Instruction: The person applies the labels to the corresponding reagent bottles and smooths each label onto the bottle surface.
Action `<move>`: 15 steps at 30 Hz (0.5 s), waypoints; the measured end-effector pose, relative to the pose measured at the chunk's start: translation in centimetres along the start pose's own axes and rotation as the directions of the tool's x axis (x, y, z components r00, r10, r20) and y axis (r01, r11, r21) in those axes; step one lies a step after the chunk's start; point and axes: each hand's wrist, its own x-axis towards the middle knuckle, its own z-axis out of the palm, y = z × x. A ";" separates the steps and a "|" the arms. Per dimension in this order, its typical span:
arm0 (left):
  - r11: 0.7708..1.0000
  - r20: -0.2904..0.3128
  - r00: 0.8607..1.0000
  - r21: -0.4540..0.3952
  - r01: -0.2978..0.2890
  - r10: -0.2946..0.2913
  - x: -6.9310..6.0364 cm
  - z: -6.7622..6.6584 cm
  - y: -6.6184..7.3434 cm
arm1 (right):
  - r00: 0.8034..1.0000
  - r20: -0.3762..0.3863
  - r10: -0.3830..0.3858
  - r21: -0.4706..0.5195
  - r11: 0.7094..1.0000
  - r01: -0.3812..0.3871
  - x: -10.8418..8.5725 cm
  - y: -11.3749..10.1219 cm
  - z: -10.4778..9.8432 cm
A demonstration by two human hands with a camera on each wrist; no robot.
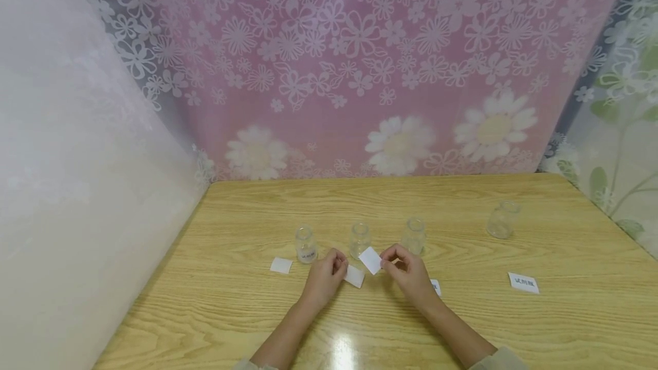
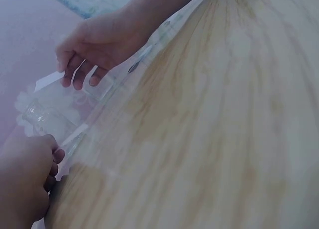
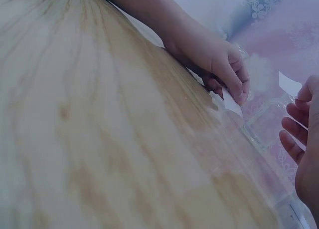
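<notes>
My left hand pinches a small white paper slip between thumb and fingers, low over the table. To its right, my right hand holds a white square label by one edge, blank side showing, with the other fingers loosely bent in the left wrist view. Just behind the two papers stands a clear glass jar. Another glass jar, with a printed label low on its front, is beyond the left hand. A third jar is partly hidden by the right hand.
One more glass jar stands farther right. A blank white slip lies at the left. A printed label lies at the right, and another label shows partly behind the right hand. A floral curtain hangs behind the wooden table.
</notes>
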 end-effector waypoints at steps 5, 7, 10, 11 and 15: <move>0.996 0.035 0.999 0.088 -0.030 0.027 -0.1 0.1 -0.1 | 1.000 0.001 -0.005 0.011 1.000 0.005 0.0 0.0 0.0; 0.993 0.043 0.999 0.114 -0.034 0.030 -0.1 0.1 -0.1 | 1.000 0.001 -0.011 0.012 1.000 0.010 0.0 0.0 0.1; 0.988 0.049 0.998 0.148 -0.046 0.039 -0.1 0.1 -0.2 | 1.000 0.003 -0.011 0.007 1.000 0.011 0.0 0.0 0.1; 0.987 0.051 0.998 0.155 -0.048 0.040 -0.1 0.1 -0.1 | 1.000 0.002 -0.009 0.005 1.000 0.009 0.0 -0.1 0.1; 0.982 0.058 0.997 0.180 -0.054 0.045 -0.1 0.0 -0.1 | 1.000 0.000 -0.007 -0.004 1.000 0.007 0.0 -0.1 0.1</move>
